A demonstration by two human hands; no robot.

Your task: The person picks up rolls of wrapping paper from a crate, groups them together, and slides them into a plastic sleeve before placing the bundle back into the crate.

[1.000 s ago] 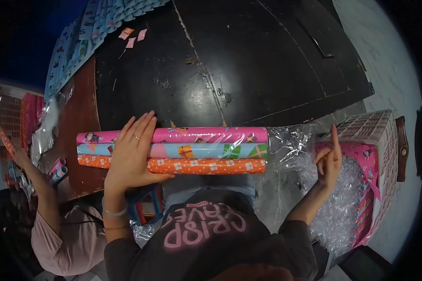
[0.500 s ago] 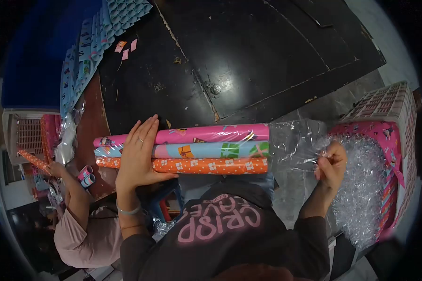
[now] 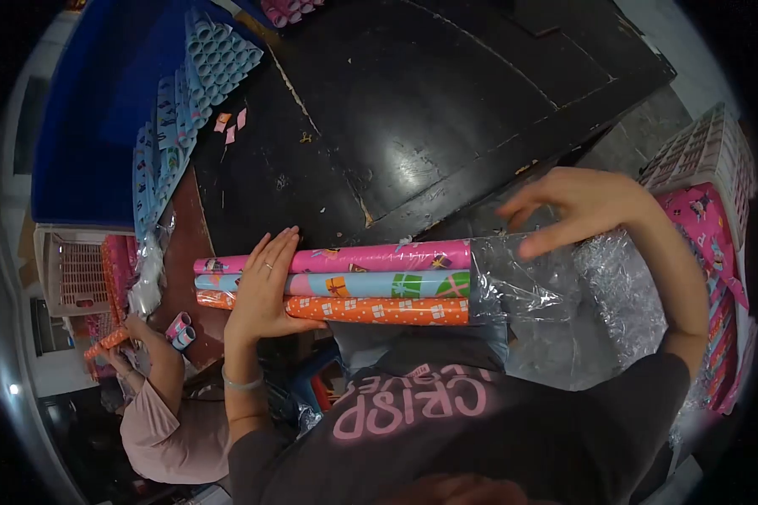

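Three wrapping-paper rolls lie side by side across the near table edge: a pink roll [image 3: 379,257], a light blue roll [image 3: 370,284] and an orange dotted roll [image 3: 379,310]. My left hand [image 3: 264,290] lies across them near their left part, its fingers stretched out and thumb along the orange roll. A clear plastic sleeve [image 3: 522,290] covers the rolls and extends loose past their right ends. Over the upper side of this loose end is my right hand [image 3: 568,210], fingers apart, with nothing visibly held.
A black table [image 3: 446,101] spans the top. Light blue rolls [image 3: 219,55] are stacked at the upper left beside a blue bin [image 3: 88,126]. At right stands a white basket [image 3: 707,151] with pink material. A co-worker [image 3: 168,421] at lower left handles an orange roll [image 3: 108,342].
My right hand has let go of the sleeve's end, opened and moved up. The plastic has dropped slightly. My left hand stays on the rolls, while the whole view has shifted.
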